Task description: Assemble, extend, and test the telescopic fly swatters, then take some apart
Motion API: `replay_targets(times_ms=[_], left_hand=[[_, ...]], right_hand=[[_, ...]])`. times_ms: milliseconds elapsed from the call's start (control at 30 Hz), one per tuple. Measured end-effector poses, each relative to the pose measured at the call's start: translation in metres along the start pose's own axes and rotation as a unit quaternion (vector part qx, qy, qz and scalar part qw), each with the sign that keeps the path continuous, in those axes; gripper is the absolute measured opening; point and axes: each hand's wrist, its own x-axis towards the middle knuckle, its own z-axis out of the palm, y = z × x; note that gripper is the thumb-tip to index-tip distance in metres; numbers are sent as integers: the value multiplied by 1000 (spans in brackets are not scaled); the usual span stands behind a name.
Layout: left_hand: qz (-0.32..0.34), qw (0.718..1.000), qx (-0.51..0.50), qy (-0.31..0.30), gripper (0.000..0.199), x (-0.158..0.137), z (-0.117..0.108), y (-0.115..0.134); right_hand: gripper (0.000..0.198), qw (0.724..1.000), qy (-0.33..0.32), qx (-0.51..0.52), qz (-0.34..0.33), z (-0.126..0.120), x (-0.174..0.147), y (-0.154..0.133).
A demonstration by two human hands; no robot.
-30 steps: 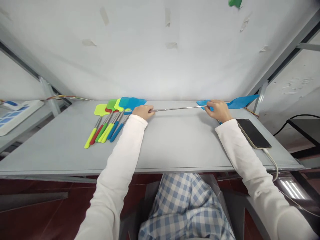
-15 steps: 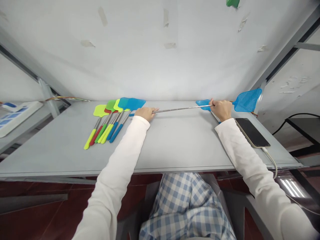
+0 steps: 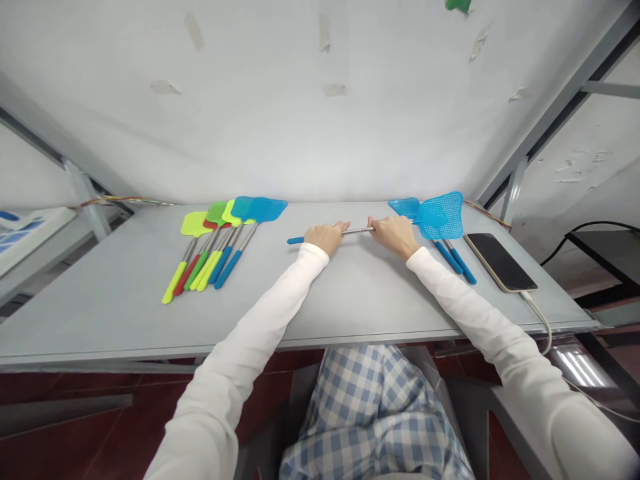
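Flyswatter (image 3: 441, 215), blue, mesh-headed: held crosswise over grey table (image 3: 360, 293), between fanned flyswatters (image 3: 229, 269) at left and blue pair (image 3: 463, 266) at right. Left hand (image 3: 325, 238): clenched at handle end. Right hand (image 3: 393, 235): grasping headward shaft. Step, judged: adjusting apparently telescopic shaft (image 3: 357, 231). Next move calls for firm, in-line grips.

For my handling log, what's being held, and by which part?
A blue mesh-headed fly swatter: left grip where its blue handle meets the slim metal rod, right grip on that rod, nearer the head.
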Motion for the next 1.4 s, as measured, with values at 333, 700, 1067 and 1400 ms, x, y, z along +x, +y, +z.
replay_targets(times_ms=[333,700,1067,1400], left_hand=[[-6,1000,-7,4,52,2,4,4],[-59,996,1,62,54,16,18,-41],[-31,996,-19,77,63,14,23,-20],[-27,998,-13,51,58,2,14,-3]], right_hand=[[39,993,-12,10,-115,5,4,4],[22,980,151,-1,-127,24,5,59],[25,966,144,-47,-208,20,8,33],[30,955,177,-62,-228,16,3,22]])
